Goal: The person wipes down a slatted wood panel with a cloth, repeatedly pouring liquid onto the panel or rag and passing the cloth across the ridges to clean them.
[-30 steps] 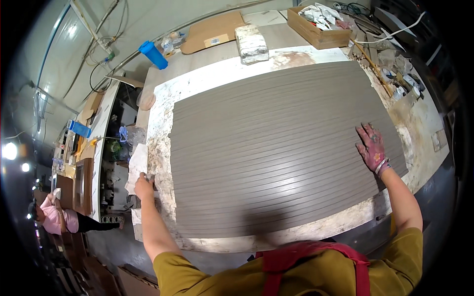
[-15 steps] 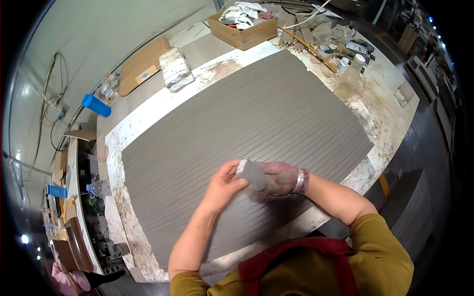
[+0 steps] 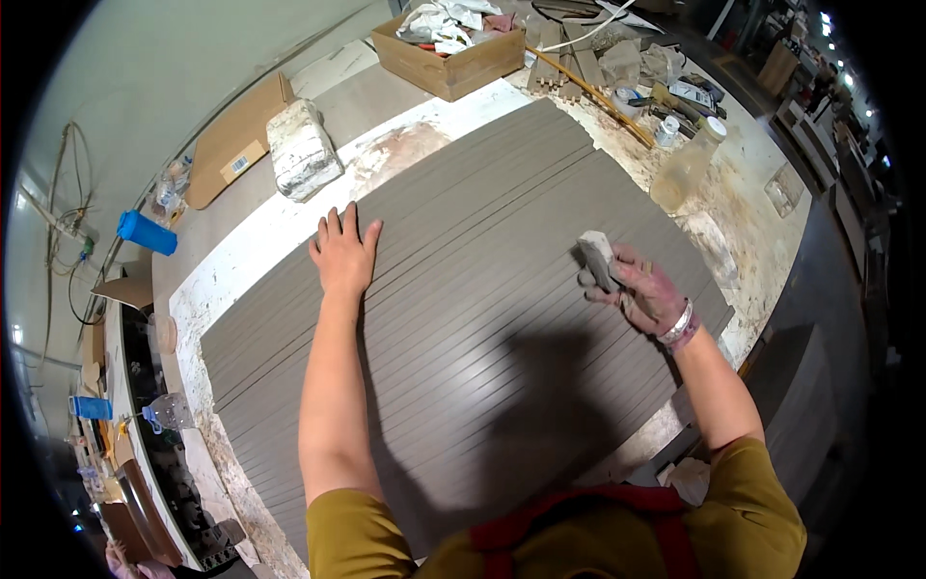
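A wide row of grey-brown strips (image 3: pixel 463 261) lies side by side over most of the worktable, with thin dark gaps between several of them. My bare left hand (image 3: pixel 345 253) rests on the strips towards their far left edge, fingers stretched out and holding nothing. In a stained, purplish glove, my right hand (image 3: pixel 648 291) grips a small grey block (image 3: pixel 599 259) with a pale edge, above the right part of the strips. Whether the block touches the strips cannot be made out.
Beyond the strips stand a cardboard box (image 3: pixel 449 68) of rags and a whitish wrapped block (image 3: pixel 303 152). A cloudy bottle (image 3: pixel 687 166), a long wooden stick (image 3: pixel 588 95) and assorted clutter occupy the far right. At the left are a blue bottle (image 3: pixel 147 233) and a flat cardboard piece (image 3: pixel 239 140).
My hands, together around the block before, are now apart. The left has moved far and left onto the strips; the right has carried the block to the right. Some gaps between strips have shifted.
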The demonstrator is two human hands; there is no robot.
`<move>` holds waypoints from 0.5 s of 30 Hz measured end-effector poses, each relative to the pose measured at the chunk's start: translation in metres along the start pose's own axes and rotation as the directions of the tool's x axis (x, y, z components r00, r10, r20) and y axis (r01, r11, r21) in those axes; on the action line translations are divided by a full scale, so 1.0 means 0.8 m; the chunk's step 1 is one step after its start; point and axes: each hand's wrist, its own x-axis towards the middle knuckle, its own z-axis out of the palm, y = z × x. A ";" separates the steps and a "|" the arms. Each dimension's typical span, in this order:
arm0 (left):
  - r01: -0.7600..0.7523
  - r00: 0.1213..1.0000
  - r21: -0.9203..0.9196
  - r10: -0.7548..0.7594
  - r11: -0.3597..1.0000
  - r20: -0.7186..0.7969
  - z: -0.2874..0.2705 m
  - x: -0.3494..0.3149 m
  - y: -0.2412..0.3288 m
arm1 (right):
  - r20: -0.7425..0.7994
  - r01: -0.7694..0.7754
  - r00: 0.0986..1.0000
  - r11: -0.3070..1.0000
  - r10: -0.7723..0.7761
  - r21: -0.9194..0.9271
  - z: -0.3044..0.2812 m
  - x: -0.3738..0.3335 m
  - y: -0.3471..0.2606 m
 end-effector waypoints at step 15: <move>0.064 0.995 -0.055 -0.060 0.996 0.075 0.006 0.011 0.003 | 0.360 0.299 0.891 -0.241 -0.276 -0.923 0.125 0.212 0.029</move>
